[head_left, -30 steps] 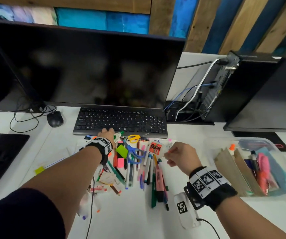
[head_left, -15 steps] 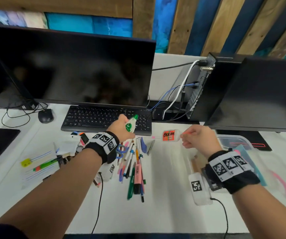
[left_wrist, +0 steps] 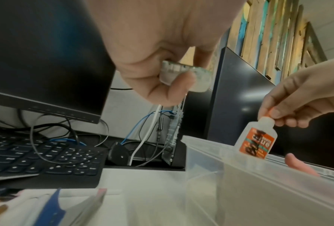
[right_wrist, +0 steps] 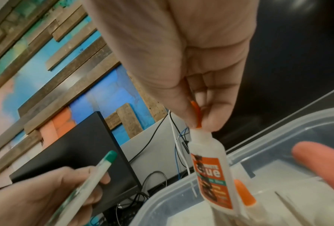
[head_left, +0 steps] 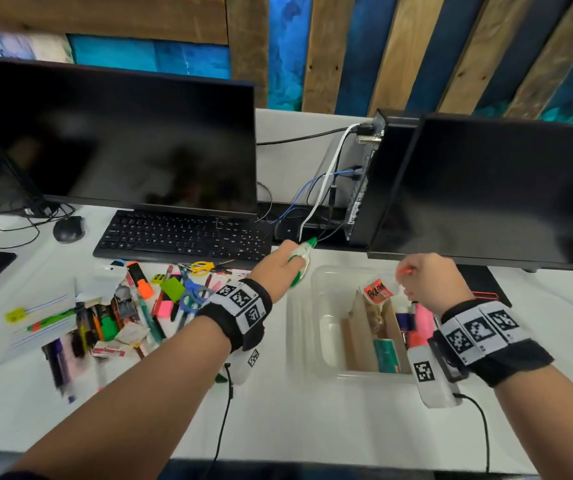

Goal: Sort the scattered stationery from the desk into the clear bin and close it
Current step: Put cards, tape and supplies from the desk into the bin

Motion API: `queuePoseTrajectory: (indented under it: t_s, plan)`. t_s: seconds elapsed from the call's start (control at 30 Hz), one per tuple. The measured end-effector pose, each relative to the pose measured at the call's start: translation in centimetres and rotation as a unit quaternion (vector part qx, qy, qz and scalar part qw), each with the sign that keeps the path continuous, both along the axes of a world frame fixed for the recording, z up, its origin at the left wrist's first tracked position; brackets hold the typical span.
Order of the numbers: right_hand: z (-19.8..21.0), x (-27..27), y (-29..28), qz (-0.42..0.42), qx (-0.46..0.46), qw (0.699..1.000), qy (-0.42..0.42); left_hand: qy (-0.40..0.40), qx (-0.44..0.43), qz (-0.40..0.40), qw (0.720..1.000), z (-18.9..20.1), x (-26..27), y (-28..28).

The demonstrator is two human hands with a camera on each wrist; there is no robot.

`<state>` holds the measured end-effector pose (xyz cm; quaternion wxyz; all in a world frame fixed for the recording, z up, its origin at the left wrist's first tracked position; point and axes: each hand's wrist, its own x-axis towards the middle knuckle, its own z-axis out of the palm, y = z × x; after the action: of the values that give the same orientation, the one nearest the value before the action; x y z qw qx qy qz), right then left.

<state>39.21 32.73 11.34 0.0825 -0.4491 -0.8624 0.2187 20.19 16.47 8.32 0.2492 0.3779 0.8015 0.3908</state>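
The clear bin [head_left: 304, 327] stands open on the white desk, right of centre, with cardboard dividers, markers and other stationery inside. My right hand [head_left: 427, 282] pinches the orange cap of a small white glue bottle [right_wrist: 210, 171], which hangs upright over the bin's far part [left_wrist: 256, 141]. My left hand [head_left: 280, 266] grips a white and green correction tape [head_left: 300, 259] just left of the bin's far left corner. A heap of pens, markers, scissors and sticky notes [head_left: 132, 306] lies on the desk to the left.
A black keyboard [head_left: 184, 235] and a monitor [head_left: 112, 143] stand behind the heap, a mouse [head_left: 67, 229] at far left. A computer case with cables [head_left: 357, 188] and a second monitor [head_left: 492, 192] stand right behind the bin. Lined paper [head_left: 36, 327] lies at the left.
Both hands have moved right from the heap to the bin. The right one has carried the glue bottle over the bin; the left one has lifted the correction tape to the bin's corner.
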Motion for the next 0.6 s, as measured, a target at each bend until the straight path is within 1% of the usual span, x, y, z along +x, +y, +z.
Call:
queuePoseTrajectory:
  t_s: [0.13,0.23,0.3,0.4,0.5,0.6]
  plan:
    - [-1.4,0.0,0.4,0.025,0.028,0.994,-0.102,-0.014,-0.001,-0.007,1.0,-0.4,2.0,1.2]
    - [-2.2,-0.8,-0.2,0.061,0.051,0.979,-0.19,-0.026,0.005,-0.009,1.0,-0.8,2.9,1.7]
    - [-3.0,-1.3,-0.2,0.092,0.043,0.967,-0.233,-0.028,0.009,-0.017,0.999,-1.0,3.7,1.9]
    - [-3.3,-2.1,-0.2,0.128,0.048,0.953,-0.272,-0.018,0.008,-0.026,0.999,-1.1,4.6,2.0]
    - [-3.1,-2.7,-0.5,0.17,0.072,0.936,-0.299,-0.005,-0.002,-0.034,0.999,-1.3,5.2,1.9]
    - [-3.4,-2.8,-0.5,0.194,0.055,0.925,-0.323,0.002,-0.011,-0.037,0.999,-1.6,5.6,2.0]
